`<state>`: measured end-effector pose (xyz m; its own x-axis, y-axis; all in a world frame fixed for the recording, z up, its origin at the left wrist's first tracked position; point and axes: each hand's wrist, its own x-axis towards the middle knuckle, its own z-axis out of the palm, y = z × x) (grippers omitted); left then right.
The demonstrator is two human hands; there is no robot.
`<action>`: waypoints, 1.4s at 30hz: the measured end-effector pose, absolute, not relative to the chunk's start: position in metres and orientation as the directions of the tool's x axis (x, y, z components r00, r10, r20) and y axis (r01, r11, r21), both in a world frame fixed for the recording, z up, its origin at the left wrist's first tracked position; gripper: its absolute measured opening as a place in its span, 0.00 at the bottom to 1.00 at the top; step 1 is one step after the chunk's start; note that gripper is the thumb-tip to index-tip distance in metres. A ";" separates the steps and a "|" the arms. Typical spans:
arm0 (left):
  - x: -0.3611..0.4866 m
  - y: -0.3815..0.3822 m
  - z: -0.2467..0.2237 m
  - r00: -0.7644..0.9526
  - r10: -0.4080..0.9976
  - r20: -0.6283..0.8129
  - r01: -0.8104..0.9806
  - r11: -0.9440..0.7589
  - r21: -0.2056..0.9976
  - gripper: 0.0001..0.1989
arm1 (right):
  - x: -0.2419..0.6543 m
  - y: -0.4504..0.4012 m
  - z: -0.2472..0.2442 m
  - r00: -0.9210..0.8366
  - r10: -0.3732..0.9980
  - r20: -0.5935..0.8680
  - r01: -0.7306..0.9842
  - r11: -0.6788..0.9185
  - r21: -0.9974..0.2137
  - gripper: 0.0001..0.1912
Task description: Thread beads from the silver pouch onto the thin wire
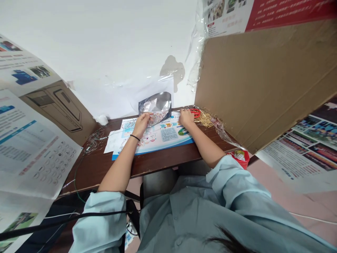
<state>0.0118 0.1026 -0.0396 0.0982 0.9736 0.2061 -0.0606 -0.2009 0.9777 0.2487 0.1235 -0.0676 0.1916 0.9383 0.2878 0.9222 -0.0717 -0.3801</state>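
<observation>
My left hand [142, 124] is in front of a shiny silver bag [160, 102] that leans near the white wall, with small colourful beads [156, 118] showing in its lower part. The left fingers are pinched together at the bag's lower left side; what they hold is too small to make out. My right hand [186, 117] rests at the right end of a printed sheet [168, 137] with its fingers curled in. Whatever lies in those fingers is hidden. Just beyond it are red looped handles [195, 112], seemingly of scissors.
A heap of straw-coloured thin pieces [206, 119] and clear plastic wrap [223, 131] lie at the right. A tangle of clear thread [96, 140] lies at the left on the brown table [155, 160]. Cardboard panels [252, 80] flank both sides. A red container [243, 160] hangs low at the right.
</observation>
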 end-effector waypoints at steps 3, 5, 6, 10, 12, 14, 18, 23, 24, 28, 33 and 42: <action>0.014 0.100 -0.040 0.237 0.956 0.173 0.139 -0.210 0.968 0.15 | 0.230 0.120 -0.068 0.079 0.926 0.370 0.759 0.185 -0.625 0.13; 0.016 0.100 -0.042 0.310 0.941 0.132 0.175 -0.193 0.965 0.16 | 0.214 0.115 -0.069 -0.047 0.940 0.337 0.461 0.320 -0.828 0.10; 0.016 0.100 -0.043 0.326 0.937 0.121 0.172 -0.185 0.968 0.16 | 0.206 0.112 -0.069 -0.157 0.945 0.288 0.302 0.323 -0.897 0.12; 0.013 0.107 -0.049 0.255 0.955 0.153 0.127 -0.190 0.974 0.16 | 0.192 0.103 -0.072 -0.458 0.861 0.223 0.105 0.301 -0.948 0.16; 0.010 0.112 -0.053 0.174 0.964 0.202 0.122 -0.224 0.967 0.16 | 0.194 0.103 -0.073 -0.439 0.872 0.215 0.139 0.303 -0.943 0.14; 0.007 0.118 -0.057 0.099 0.965 0.242 0.133 -0.254 0.958 0.17 | 0.197 0.105 -0.075 -0.385 0.899 0.209 0.210 0.306 -0.929 0.13; 0.005 0.124 -0.064 0.051 0.960 0.277 0.093 -0.281 0.955 0.37 | 0.200 0.111 -0.079 -0.205 0.911 0.357 0.537 0.409 -0.738 0.09; 0.003 0.128 -0.071 0.130 0.929 0.346 0.035 -0.353 0.935 0.55 | 0.193 0.113 -0.080 -0.163 0.840 0.518 0.581 0.506 -0.638 0.15; 0.002 0.129 -0.073 0.141 0.923 0.358 0.030 -0.366 0.930 0.56 | 0.191 0.113 -0.080 -0.176 0.867 0.466 0.528 0.483 -0.699 0.18; 0.003 0.133 -0.079 0.129 0.921 0.369 0.003 -0.372 0.928 0.57 | 0.183 0.111 -0.077 -0.291 0.904 0.313 0.313 0.400 -0.862 0.13; 0.008 0.135 -0.083 0.088 0.933 0.349 -0.038 -0.347 0.937 0.55 | 0.176 0.108 -0.082 -0.270 0.910 0.315 0.084 0.348 -0.934 0.09; 0.016 0.124 -0.078 0.092 0.953 0.287 -0.044 -0.284 0.958 0.51 | 0.177 0.109 -0.088 -0.192 0.926 0.325 -0.077 0.316 -0.946 0.15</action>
<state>0.0160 0.1243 -0.0779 0.0920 0.9534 0.2874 -0.0438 -0.2845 0.9577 0.1772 0.1092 -0.0885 -0.1925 0.9258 0.3254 -0.0773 0.3163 -0.9455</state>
